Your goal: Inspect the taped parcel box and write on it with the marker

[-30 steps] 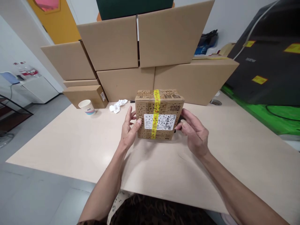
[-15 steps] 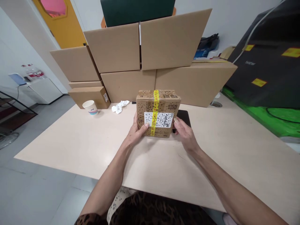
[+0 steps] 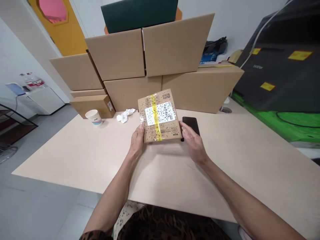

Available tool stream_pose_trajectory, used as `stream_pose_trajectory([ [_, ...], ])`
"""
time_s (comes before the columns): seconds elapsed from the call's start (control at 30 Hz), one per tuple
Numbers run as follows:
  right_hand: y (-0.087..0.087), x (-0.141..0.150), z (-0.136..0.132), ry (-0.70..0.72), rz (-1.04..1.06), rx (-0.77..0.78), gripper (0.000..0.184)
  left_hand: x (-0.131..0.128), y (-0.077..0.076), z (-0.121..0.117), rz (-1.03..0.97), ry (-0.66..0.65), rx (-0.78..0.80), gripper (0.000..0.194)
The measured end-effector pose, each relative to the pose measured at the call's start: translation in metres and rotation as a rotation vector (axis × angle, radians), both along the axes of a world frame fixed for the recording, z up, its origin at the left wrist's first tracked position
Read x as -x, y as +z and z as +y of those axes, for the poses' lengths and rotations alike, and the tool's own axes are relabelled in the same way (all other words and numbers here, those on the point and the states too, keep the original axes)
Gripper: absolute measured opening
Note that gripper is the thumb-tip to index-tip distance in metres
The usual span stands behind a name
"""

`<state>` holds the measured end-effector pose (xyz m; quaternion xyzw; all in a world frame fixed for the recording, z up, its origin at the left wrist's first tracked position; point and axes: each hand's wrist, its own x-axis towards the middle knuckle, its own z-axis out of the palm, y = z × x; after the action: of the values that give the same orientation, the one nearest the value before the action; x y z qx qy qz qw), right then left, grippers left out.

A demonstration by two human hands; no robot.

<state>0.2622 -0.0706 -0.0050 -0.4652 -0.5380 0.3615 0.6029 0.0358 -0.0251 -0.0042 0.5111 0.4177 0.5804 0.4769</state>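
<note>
A small cardboard package (image 3: 163, 127) is held at the middle of the table (image 3: 100, 160), tilted so that its broad face is turned up toward the wearer, and a shadow is cast on the tabletop below its near edge. The face is covered with dark printed flecks, a white label (image 3: 166, 112) is stuck across it, and both are crossed by a strip of yellow tape (image 3: 155, 113). The lower left corner is gripped by the left hand (image 3: 137, 141), the thumb laid along the edge; its other fingers are mostly hidden. The right edge is held near the lower corner by the fingertips of the right hand (image 3: 194, 141), which is partly curled. Just beyond that hand, a flat black object (image 3: 192, 123) is partly covered by it. To the left of the package, a crumpled white tissue (image 3: 125, 115) and a paper cup (image 3: 93, 117) are set on the table, the cup in front of a low brown box (image 3: 93, 106). The back is lined with large cartons (image 3: 133, 93), their flaps (image 3: 175, 46) raised, and a dark green box (image 3: 140, 16) is seen above them.
</note>
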Motion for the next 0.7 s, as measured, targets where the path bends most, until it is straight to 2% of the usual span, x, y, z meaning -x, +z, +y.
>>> stream_pose_trajectory([
  [0.07,-0.003,0.000,0.005,0.046,0.115,0.073,0.056,-0.002,0.002,0.000,-0.011,-0.025,-0.013,0.052],
  [0.17,-0.005,0.000,0.010,0.092,0.231,0.136,0.054,-0.005,0.004,0.001,-0.093,-0.071,0.062,0.053],
  [0.3,-0.007,0.000,0.009,0.074,0.185,0.099,0.051,-0.007,0.003,0.004,-0.235,-0.158,0.130,0.063],
  [0.4,-0.010,0.000,0.007,0.090,0.139,0.055,0.050,-0.005,0.004,0.004,-0.268,-0.197,0.156,0.067],
  [0.6,-0.014,-0.002,0.006,0.173,0.145,0.010,0.048,0.000,0.012,-0.001,-0.283,-0.124,0.281,0.050],
  [0.7,-0.011,-0.003,0.005,0.183,0.125,-0.013,0.049,0.000,0.016,-0.002,-0.343,-0.099,0.295,0.039],
])
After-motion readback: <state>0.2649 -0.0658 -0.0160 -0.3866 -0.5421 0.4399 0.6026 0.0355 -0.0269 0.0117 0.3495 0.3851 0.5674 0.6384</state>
